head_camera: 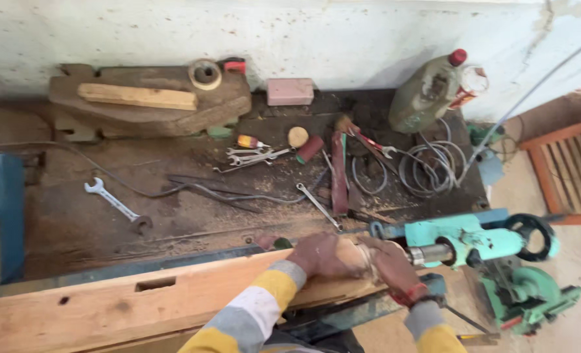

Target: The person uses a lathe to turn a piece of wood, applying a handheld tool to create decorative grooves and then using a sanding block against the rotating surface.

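Item: long wooden plank [127,304], lying along the near edge of the workbench [74,222], its right end butting up to the turquoise boring machine [473,242]. You are pressing your left hand [322,255] down over the plank's top edge near that end, fingers curled on the wood; your right hand [390,261] is wrapping around the plank's end just beside the metal chuck [427,253] (whether those fingers are fully closed on the wood, I cannot tell). Hazards, as judged: your right-hand knuckles are sitting almost against the spindle, so a slip could be pulling them or the red wristband [411,294] into it; the plank is overhanging far to the left, so it could be tipping or twisting under uneven pressure. Loose spanners [114,204] and coiled wire [427,167] are lying well apart behind, posing little risk.
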